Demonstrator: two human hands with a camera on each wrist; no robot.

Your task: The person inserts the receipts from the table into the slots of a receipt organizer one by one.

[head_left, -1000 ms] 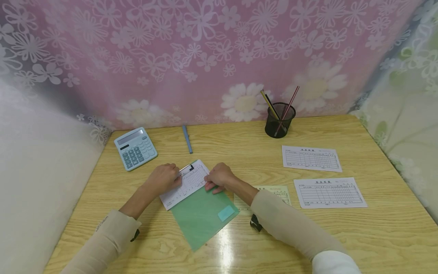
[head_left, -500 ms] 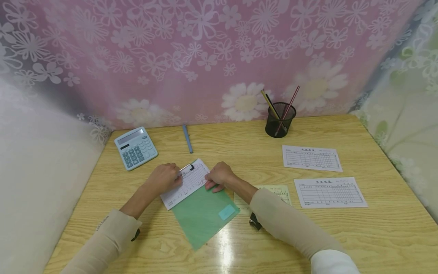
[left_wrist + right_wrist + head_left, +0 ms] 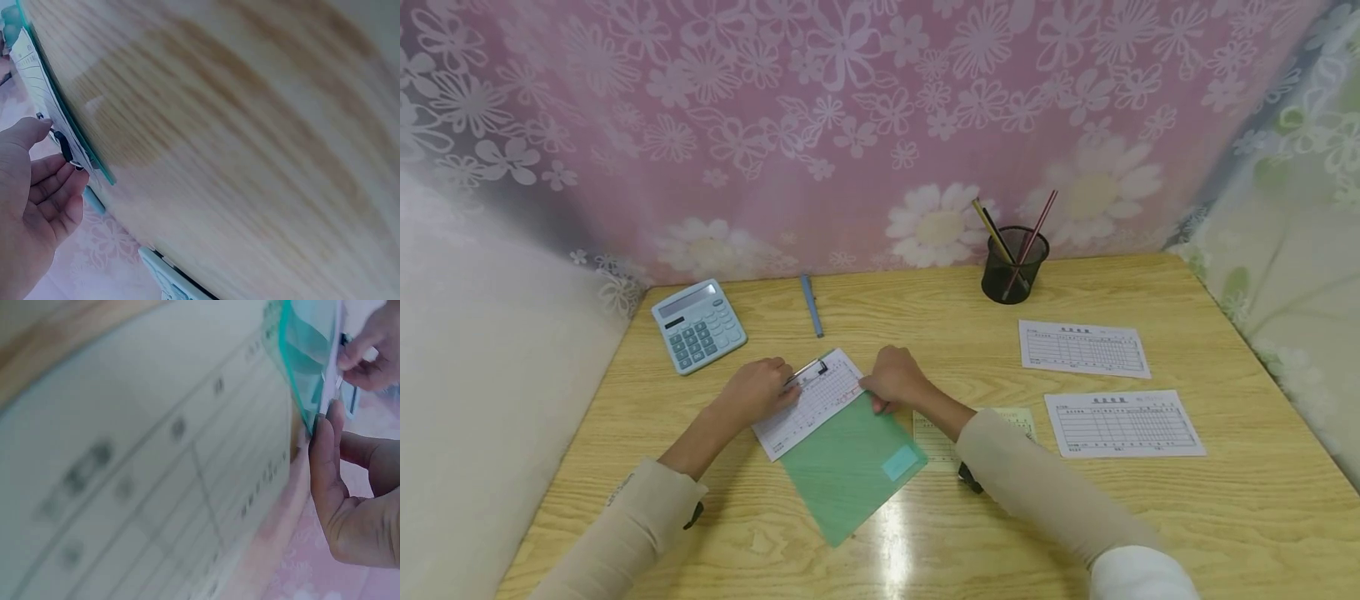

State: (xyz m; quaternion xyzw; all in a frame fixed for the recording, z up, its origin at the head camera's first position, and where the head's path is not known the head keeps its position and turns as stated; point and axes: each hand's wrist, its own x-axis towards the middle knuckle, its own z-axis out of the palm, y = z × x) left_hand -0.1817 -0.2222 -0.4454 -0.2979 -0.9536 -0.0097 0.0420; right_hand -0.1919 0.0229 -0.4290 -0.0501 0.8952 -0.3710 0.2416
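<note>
A green clip folder (image 3: pixel 850 475) with a light blue label lies tilted on the table. A white printed slip (image 3: pixel 812 408) lies across its top, beneath the metal clip (image 3: pixel 806 372). My left hand (image 3: pixel 757 392) holds the clip; in the left wrist view, thumb and fingers are on either side of its black-tipped bar (image 3: pixel 61 142). My right hand (image 3: pixel 895 379) pinches the slip's right edge, its other fingers curled beneath. In the right wrist view, those fingertips (image 3: pixel 320 428) meet the edges of slip and folder. A yellow printed slip (image 3: pixel 936 437) lies partly under the right forearm.
A blue calculator (image 3: pixel 696 327) sits at back left, with a blue pen (image 3: pixel 811 305) to its right. Near the wall stands a black mesh cup (image 3: pixel 1013 275) with pencils. Two more white slips, an upper slip (image 3: pixel 1084 348) and a lower slip (image 3: pixel 1125 423), lie at right.
My right hand has shifted slightly right and away from me, to the slip's corner, exposing red marks there. The left hand stays at the clip.
</note>
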